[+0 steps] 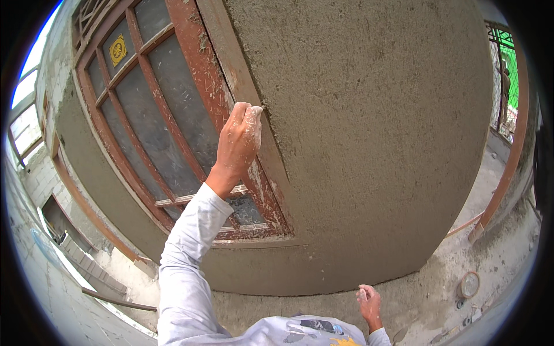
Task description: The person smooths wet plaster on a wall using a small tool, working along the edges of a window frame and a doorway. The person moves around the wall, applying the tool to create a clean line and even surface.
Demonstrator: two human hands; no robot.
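My left hand (239,141) is raised to the wooden window frame (236,69), right where its outer edge meets the grey plastered wall (369,132). Its fingers are closed and dusted with pale plaster; whatever they may hold is hidden behind the knuckles. The window has reddish-brown sashes and glass panes (182,86) spattered with plaster. Low on the right, my right hand (370,305) hangs away from the wall, fingers loosely bent and whitened at the tips, with nothing visible in it.
A round bucket (470,284) stands on the rough floor at lower right. Beyond the wall's right end is a reddish-brown post (515,115) with a metal grille. At left, another reddish-brown frame (86,202) borders an opening near stacked blocks (86,268). A yellow sticker (118,50) marks one pane.
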